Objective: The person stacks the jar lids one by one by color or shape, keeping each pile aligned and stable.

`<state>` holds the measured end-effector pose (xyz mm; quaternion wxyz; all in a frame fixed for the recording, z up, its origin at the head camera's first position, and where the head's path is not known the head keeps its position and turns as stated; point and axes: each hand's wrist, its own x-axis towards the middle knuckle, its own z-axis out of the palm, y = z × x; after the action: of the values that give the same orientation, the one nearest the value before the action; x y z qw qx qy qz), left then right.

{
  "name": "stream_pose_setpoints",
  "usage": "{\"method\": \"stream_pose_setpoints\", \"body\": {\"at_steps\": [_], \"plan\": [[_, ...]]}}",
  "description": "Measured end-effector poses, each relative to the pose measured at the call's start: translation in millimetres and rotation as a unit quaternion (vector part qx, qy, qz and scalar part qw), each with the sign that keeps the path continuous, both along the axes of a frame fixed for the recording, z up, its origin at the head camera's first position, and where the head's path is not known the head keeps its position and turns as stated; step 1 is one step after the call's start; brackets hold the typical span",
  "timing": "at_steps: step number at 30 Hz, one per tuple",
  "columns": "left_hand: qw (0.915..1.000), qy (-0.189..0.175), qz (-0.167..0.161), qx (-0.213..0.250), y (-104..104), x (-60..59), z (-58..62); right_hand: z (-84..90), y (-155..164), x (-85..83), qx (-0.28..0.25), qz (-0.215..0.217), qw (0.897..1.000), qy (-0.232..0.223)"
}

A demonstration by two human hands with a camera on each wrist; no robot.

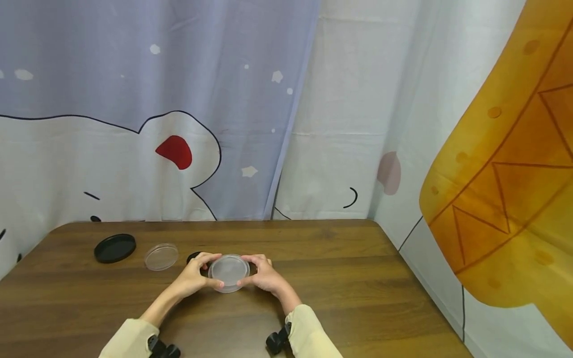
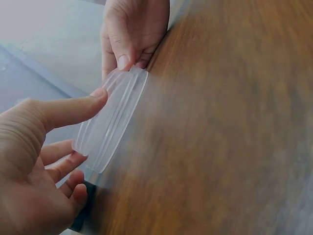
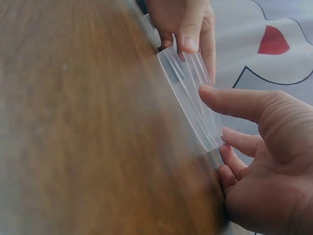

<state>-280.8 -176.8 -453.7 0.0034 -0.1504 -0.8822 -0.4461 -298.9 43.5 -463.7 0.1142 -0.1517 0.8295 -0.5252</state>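
Both hands hold a small stack of shallow clear plastic dishes point(image 1: 230, 271), round and ridged at the rims, close over the wooden table. My left hand point(image 1: 197, 276) grips the left side, thumb on the near edge and fingers round the far side. Opposite it, my right hand point(image 1: 266, 276) pinches the right side in the same way. In the left wrist view the layered rims of the dishes point(image 2: 112, 117) show between thumb and fingers. The right wrist view shows the dishes point(image 3: 190, 98) edge-on, slightly offset from each other. Behind the left fingers, a black round piece point(image 1: 193, 256) is partly hidden.
On the wooden table point(image 1: 340, 278), a clear round dish point(image 1: 161, 257) lies left of the hands. Farther left toward the back is a larger black round lid point(image 1: 115, 248). A printed curtain point(image 1: 250, 124) hangs behind the table's far edge and continues along the right side.
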Motion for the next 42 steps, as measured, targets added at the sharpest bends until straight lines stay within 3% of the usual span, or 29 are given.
{"method": "stream_pose_setpoints", "body": {"at_steps": [10,18,38,42], "plan": [[0.9982,0.042,0.001,-0.043,-1.4,2.0,-3.2,-1.8,-1.2,2.2,0.010,-0.004,1.000,0.013],[0.9969,0.047,-0.008,-0.063,-4.2,4.8,-4.6,-5.8,-1.4,5.5,0.007,0.000,1.000,0.014],[0.9957,0.067,-0.015,-0.062,-3.6,1.8,-3.9,-6.5,0.0,2.6,-0.006,0.002,1.000,0.025],[0.9955,0.075,-0.020,-0.054,-4.2,0.2,-3.0,-6.3,4.7,-1.6,-0.033,0.014,0.999,0.012]]}}
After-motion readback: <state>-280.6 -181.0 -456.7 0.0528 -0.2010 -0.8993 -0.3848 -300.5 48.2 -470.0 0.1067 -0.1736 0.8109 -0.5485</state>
